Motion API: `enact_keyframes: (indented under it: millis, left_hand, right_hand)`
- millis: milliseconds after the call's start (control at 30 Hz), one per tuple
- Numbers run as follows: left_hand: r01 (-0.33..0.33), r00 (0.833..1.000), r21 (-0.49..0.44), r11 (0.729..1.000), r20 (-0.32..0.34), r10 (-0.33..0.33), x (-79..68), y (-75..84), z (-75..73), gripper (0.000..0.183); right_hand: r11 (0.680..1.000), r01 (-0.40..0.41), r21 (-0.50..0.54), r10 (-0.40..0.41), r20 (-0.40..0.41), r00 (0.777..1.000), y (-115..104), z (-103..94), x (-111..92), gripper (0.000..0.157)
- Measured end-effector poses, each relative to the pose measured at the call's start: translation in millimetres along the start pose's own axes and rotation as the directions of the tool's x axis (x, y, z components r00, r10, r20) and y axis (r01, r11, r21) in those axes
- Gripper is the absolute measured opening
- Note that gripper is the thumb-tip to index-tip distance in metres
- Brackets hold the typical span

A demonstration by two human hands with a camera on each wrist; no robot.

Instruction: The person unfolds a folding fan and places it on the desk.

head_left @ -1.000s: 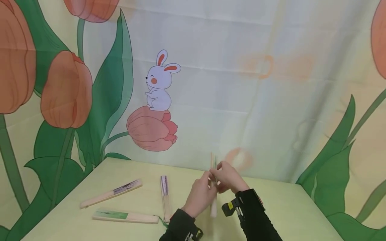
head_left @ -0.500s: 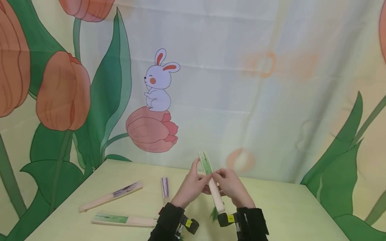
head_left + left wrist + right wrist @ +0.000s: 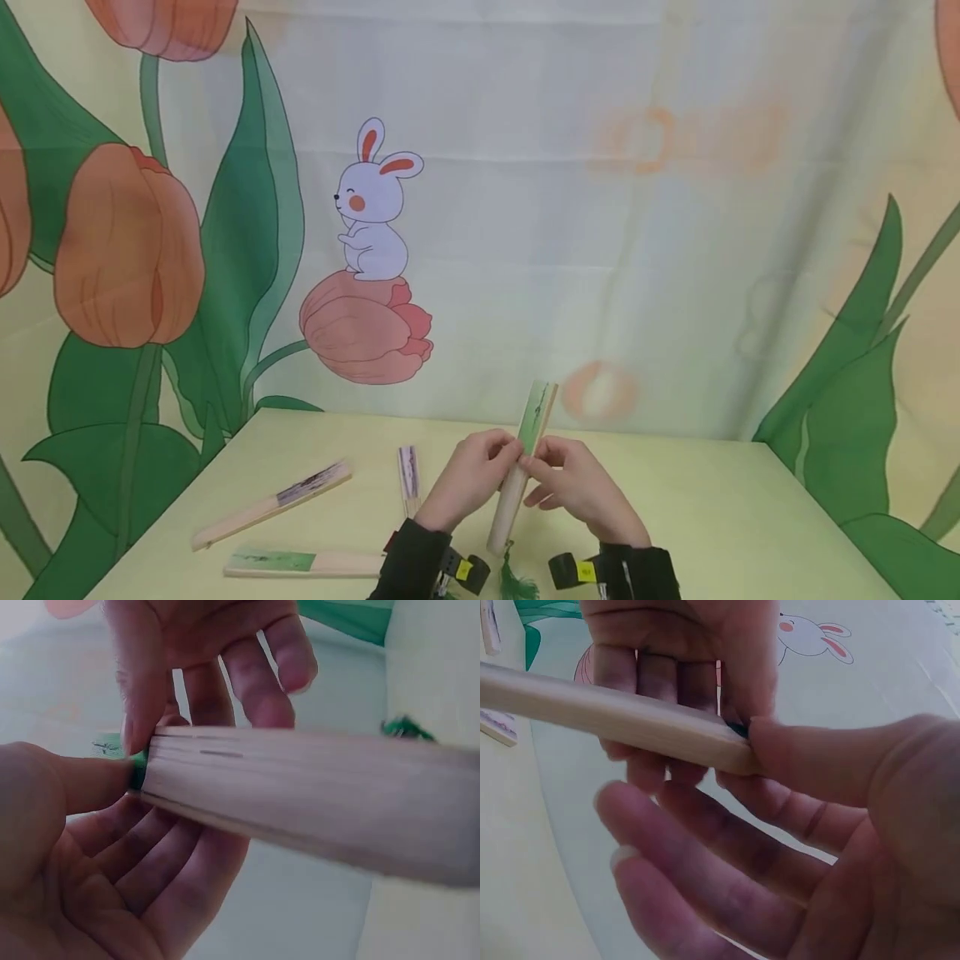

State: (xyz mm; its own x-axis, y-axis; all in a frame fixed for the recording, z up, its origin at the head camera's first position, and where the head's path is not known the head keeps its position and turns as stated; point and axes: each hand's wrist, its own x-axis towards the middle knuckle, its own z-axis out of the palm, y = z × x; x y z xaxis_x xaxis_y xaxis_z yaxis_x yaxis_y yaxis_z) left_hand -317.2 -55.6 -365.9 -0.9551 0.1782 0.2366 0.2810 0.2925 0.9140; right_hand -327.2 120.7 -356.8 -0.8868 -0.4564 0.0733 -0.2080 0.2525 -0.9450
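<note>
A folded hand fan (image 3: 508, 508) with pale wooden ribs and a green printed leaf is held up over the table, tilted, its green end upward. My left hand (image 3: 468, 473) pinches it near the middle from the left. From the right, my right hand (image 3: 581, 483) pinches it at about the same height, its thumb on the near edge. A green tassel (image 3: 517, 582) hangs from the fan's lower end. In the left wrist view the wooden ribs (image 3: 315, 791) lie stacked together, with both thumbs near the green leaf's edge. The right wrist view shows the fan's wooden side (image 3: 622, 724) between both hands.
On the yellow table (image 3: 697, 517), left of the hands, lie a folded purple fan (image 3: 273, 504), a folded green fan (image 3: 300, 562) partly behind the left sleeve, and another purple fan (image 3: 408, 477). Behind hangs a cloth backdrop (image 3: 540, 208) with tulips and a rabbit.
The fan, first seen edge-on, has been turned so its green face shows, and its top has swung from left to right. Both hands have shifted their hold along with it. The head view has shifted slightly.
</note>
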Motion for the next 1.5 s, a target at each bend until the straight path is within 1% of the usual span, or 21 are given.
enact_keyframes:
  millis: [167,333,467,600,767,1000,1167,1267,1367,1500]
  left_hand:
    - [-0.018,0.998,-0.011,1.000,0.063,0.019,-3.4,4.9,-7.8,0.024]
    - [-0.030,0.993,-0.021,0.999,0.109,0.032,-6.2,9.5,-16.7,0.022]
    - [-0.043,0.989,-0.025,0.999,0.140,0.046,-9.6,12.0,-20.2,0.022]
    - [-0.072,0.987,-0.036,0.997,0.138,0.076,-13.5,16.4,-23.2,0.020]
    - [-0.083,0.989,-0.074,0.994,0.117,0.091,-16.4,19.1,-24.8,0.018]
    - [-0.100,0.988,-0.179,0.979,0.101,0.120,-15.1,15.9,-27.3,0.020]
    - [-0.084,0.989,-0.234,0.969,0.096,0.109,-14.5,16.8,-29.3,0.022]
    - [-0.073,0.989,-0.255,0.964,0.104,0.102,-14.0,16.5,-29.8,0.024]
    - [-0.063,0.989,-0.276,0.959,0.109,0.096,-13.9,15.6,-31.4,0.027]
    - [-0.053,0.991,-0.315,0.947,0.099,0.089,-14.9,14.9,-36.0,0.029]
  right_hand:
    - [0.997,0.054,-0.063,-0.055,-0.016,0.998,-6.1,0.4,-2.0,0.025]
    - [0.987,0.136,-0.087,-0.138,-0.020,0.990,-12.5,0.3,-2.0,0.025]
    - [0.981,0.178,-0.073,-0.180,-0.019,0.983,-15.0,1.2,-2.1,0.026]
    - [0.975,0.215,-0.051,-0.215,-0.001,0.977,-17.9,2.1,-3.1,0.028]
    - [0.978,0.210,0.002,-0.210,-0.001,0.978,-21.0,2.5,-6.0,0.027]
    - [0.982,0.168,0.084,-0.163,-0.061,0.985,-25.8,2.4,-7.3,0.025]
    - [0.983,0.138,0.123,-0.122,-0.127,0.984,-29.3,2.9,-8.9,0.028]
    - [0.984,0.125,0.130,-0.108,-0.136,0.985,-30.3,2.5,-10.0,0.029]
    - [0.982,0.119,0.144,-0.097,-0.152,0.984,-30.0,1.6,-10.8,0.029]
    - [0.978,0.109,0.179,-0.071,-0.203,0.977,-30.6,0.3,-11.3,0.026]
